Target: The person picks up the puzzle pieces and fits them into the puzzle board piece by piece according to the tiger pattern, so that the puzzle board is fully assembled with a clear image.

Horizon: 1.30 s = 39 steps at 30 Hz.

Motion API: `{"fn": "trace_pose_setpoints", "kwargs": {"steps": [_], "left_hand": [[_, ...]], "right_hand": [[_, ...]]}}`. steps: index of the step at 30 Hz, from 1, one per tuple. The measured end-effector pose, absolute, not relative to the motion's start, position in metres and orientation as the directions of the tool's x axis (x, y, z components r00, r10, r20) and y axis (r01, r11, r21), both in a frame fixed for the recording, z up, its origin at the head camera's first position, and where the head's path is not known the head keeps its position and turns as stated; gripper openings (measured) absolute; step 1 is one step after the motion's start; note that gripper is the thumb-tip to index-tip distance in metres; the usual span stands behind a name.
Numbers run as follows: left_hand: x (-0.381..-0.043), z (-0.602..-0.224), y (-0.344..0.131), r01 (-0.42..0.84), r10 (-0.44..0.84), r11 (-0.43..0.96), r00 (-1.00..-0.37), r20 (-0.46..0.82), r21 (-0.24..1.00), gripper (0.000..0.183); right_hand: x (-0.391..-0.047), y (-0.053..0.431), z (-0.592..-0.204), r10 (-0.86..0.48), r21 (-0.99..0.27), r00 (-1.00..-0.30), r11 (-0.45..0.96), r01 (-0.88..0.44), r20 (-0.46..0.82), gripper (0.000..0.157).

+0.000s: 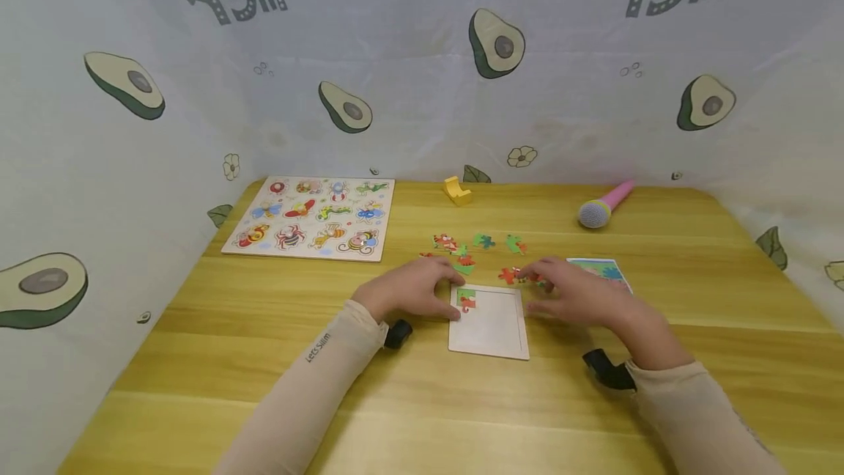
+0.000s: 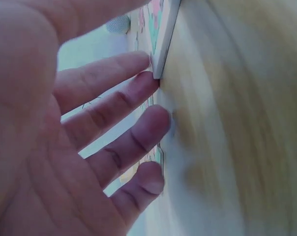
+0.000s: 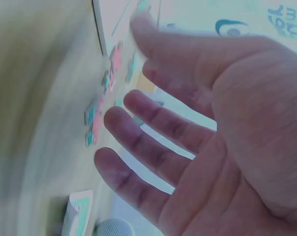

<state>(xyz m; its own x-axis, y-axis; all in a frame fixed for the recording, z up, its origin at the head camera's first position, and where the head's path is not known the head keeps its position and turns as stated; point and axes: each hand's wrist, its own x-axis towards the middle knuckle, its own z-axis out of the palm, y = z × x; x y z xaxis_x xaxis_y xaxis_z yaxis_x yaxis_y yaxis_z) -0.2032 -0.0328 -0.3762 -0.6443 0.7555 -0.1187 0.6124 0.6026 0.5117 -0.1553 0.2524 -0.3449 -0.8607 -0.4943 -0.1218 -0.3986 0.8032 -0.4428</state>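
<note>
A square white puzzle board [image 1: 491, 332] lies on the table with a green-and-red jigsaw piece [image 1: 467, 297] in its upper left corner. My left hand [image 1: 414, 290] is at the board's left edge, thumb and index finger apart; in the left wrist view its fingers [image 2: 138, 132] are spread by the board's corner. To the right of the board, my right hand [image 1: 575, 293] reaches over red jigsaw pieces [image 1: 508, 275], partly hidden by its fingers. The right wrist view shows those fingers [image 3: 133, 140] loosely extended, with nothing between them. Other loose jigsaw pieces [image 1: 445, 242] lie beyond the board.
A wooden insect puzzle [image 1: 310, 218] lies at the back left. At the back stand a yellow curved block [image 1: 457, 191] and a pink toy microphone [image 1: 596, 212]. A picture card [image 1: 603, 268] lies partly behind my right hand. Patterned cloth [image 1: 422, 116] hangs behind the table.
</note>
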Motion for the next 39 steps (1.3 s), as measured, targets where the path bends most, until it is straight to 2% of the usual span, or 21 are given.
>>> {"fn": "trace_pose_setpoints", "kwargs": {"steps": [4,10,18,31,39], "left_hand": [[-0.204,-0.373,-0.035,0.595,0.748,0.613,-0.648,-0.141,0.519,0.058],[-0.202,-0.373,-0.036,0.577,0.739,0.622,-0.656,-0.153,0.528,0.059],[-0.202,-0.377,-0.037,0.566,0.737,0.617,-0.66,-0.149,0.546,0.058],[-0.202,-0.379,-0.038,0.574,0.741,0.616,-0.654,-0.151,0.54,0.058],[-0.202,-0.377,-0.037,0.559,0.736,0.616,-0.66,-0.153,0.555,0.057]], "right_hand": [[-0.172,0.259,-0.342,-0.509,-0.434,-0.857,0.792,-0.43,-0.079,0.035],[-0.195,0.262,-0.333,-0.498,-0.395,-0.857,0.819,-0.416,-0.129,0.032],[-0.223,0.26,-0.328,-0.502,-0.321,-0.849,0.841,-0.436,-0.163,0.038],[-0.246,0.242,-0.349,-0.43,-0.274,-0.879,0.888,-0.37,-0.206,0.052],[-0.249,0.234,-0.35,-0.448,-0.267,-0.866,0.882,-0.388,-0.22,0.036]]}}
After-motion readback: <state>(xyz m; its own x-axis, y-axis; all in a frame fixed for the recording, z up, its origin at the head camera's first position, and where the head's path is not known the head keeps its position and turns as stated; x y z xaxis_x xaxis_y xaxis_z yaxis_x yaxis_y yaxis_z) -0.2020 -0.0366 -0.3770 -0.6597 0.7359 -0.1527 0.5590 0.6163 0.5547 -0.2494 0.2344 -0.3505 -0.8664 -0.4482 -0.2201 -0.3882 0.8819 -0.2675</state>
